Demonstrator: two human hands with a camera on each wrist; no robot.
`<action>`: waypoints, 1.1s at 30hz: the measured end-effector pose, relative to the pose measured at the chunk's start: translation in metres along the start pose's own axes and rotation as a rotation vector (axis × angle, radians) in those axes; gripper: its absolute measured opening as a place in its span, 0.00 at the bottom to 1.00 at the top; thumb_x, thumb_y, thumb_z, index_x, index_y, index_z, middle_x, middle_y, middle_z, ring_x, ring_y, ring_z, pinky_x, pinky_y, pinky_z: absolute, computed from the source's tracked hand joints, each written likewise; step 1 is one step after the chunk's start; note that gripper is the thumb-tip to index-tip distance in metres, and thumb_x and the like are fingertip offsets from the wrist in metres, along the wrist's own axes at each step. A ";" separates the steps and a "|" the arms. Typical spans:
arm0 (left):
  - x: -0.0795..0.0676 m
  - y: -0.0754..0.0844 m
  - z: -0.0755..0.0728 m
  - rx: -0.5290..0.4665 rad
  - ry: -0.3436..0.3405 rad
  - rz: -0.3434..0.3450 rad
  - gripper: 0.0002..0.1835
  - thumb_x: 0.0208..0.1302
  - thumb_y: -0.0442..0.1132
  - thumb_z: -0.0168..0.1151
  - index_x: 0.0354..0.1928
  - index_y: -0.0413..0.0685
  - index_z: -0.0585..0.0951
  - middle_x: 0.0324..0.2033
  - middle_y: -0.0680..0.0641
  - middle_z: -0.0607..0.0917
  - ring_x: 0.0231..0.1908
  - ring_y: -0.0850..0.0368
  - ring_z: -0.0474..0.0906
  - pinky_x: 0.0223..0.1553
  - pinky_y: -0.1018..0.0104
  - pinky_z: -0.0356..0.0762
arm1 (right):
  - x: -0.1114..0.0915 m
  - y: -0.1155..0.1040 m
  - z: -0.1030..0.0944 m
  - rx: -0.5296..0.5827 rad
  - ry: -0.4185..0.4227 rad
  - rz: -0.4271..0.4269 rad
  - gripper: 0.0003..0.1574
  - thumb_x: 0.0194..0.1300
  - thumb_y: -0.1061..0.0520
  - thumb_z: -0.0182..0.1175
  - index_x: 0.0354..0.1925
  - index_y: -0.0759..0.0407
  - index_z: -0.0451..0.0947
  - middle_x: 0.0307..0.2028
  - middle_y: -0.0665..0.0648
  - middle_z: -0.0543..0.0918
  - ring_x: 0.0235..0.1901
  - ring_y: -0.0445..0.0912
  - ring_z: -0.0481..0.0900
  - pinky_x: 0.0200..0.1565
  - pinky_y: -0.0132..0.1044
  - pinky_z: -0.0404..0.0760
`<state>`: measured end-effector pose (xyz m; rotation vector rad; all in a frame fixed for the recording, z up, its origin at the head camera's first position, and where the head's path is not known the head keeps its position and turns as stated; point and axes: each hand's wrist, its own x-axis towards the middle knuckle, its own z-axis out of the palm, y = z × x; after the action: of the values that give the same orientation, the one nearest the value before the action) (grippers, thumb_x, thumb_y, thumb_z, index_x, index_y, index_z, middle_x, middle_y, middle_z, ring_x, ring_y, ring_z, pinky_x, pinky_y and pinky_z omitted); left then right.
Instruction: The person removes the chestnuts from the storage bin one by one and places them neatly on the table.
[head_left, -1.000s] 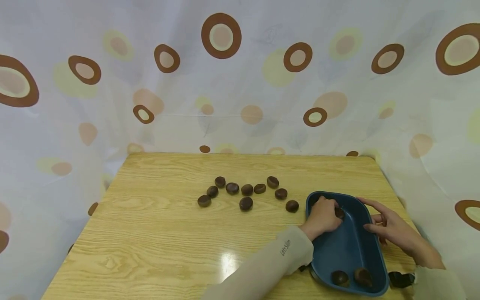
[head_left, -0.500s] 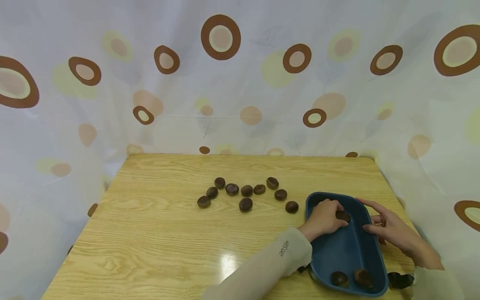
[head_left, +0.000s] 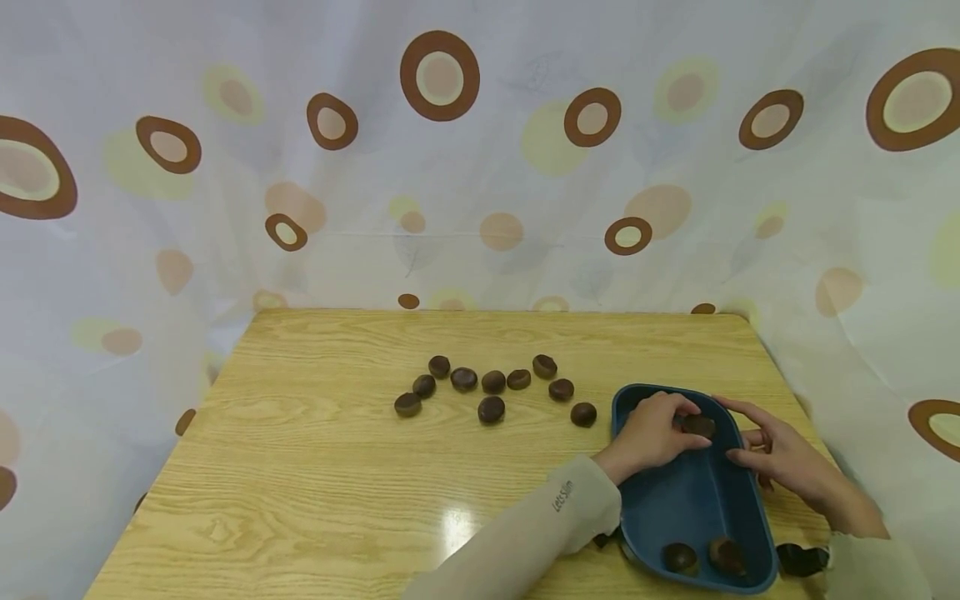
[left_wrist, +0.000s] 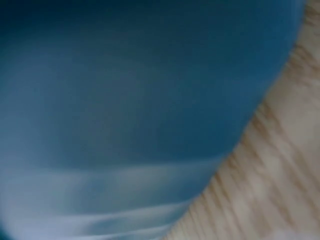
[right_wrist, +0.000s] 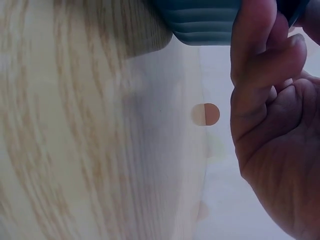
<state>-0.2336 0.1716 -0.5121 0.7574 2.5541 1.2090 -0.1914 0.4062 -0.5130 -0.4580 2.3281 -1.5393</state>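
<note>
In the head view, a deep blue tray (head_left: 765, 533) stands at the right of the table. My left hand (head_left: 656, 433) reaches into its far part and pinches a brown chestnut (head_left: 699, 426) between thumb and index finger. On the right side my right hand (head_left: 787, 462) grips the tray's rim, thumb inside and fingers outside. The right wrist view shows this hand's curled fingers (right_wrist: 275, 65) beside the tray wall (right_wrist: 205, 20). Two more chestnuts (head_left: 680, 558) lie in the tray's near end. Only the blurred tray side (left_wrist: 125, 100) and the table appear in the left wrist view.
Several chestnuts (head_left: 492, 382) lie on the wooden table (head_left: 315, 467) in a loose zigzag left of the tray. A patterned sheet (head_left: 480, 183) hangs behind and beside the table. The right wrist's dark strap (head_left: 801, 560) is close to the tray's near right corner.
Inside the tray, my left hand has shifted slightly right, and the chestnut at its fingertips has moved right with it. My right hand stays on the rim.
</note>
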 end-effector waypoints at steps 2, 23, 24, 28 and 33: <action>0.000 0.000 -0.001 -0.058 0.003 0.019 0.21 0.66 0.50 0.73 0.59 0.56 0.84 0.52 0.59 0.84 0.40 0.73 0.78 0.41 0.84 0.74 | 0.000 0.000 0.001 -0.005 0.008 0.005 0.46 0.76 0.68 0.56 0.82 0.42 0.53 0.27 0.53 0.87 0.14 0.49 0.73 0.13 0.45 0.74; -0.009 -0.010 -0.029 -0.350 0.052 0.184 0.22 0.69 0.46 0.71 0.62 0.55 0.81 0.57 0.55 0.81 0.48 0.73 0.81 0.49 0.82 0.78 | -0.001 0.000 0.005 -0.037 0.055 0.055 0.47 0.74 0.67 0.58 0.75 0.26 0.59 0.26 0.54 0.85 0.12 0.52 0.70 0.14 0.45 0.75; -0.009 -0.010 -0.031 -0.362 0.054 0.184 0.22 0.69 0.45 0.71 0.62 0.54 0.81 0.58 0.54 0.81 0.47 0.73 0.81 0.49 0.81 0.79 | -0.001 0.000 0.005 -0.037 0.059 0.056 0.47 0.74 0.67 0.58 0.76 0.27 0.59 0.25 0.54 0.85 0.12 0.52 0.70 0.14 0.44 0.74; -0.013 -0.009 -0.041 -0.408 0.051 0.176 0.22 0.69 0.44 0.71 0.63 0.55 0.81 0.58 0.55 0.81 0.48 0.73 0.82 0.49 0.80 0.80 | -0.001 0.000 0.005 -0.040 0.070 0.056 0.47 0.73 0.68 0.59 0.79 0.35 0.58 0.24 0.53 0.84 0.12 0.53 0.68 0.14 0.44 0.74; -0.019 -0.010 -0.052 -0.432 0.035 0.176 0.22 0.69 0.45 0.71 0.63 0.56 0.80 0.59 0.56 0.81 0.49 0.73 0.82 0.50 0.78 0.81 | 0.001 0.001 0.006 -0.042 0.067 0.047 0.47 0.74 0.68 0.58 0.81 0.42 0.56 0.24 0.52 0.82 0.12 0.54 0.69 0.13 0.44 0.74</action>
<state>-0.2421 0.1222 -0.4869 0.8704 2.1637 1.7624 -0.1900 0.4012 -0.5159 -0.3638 2.4076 -1.5094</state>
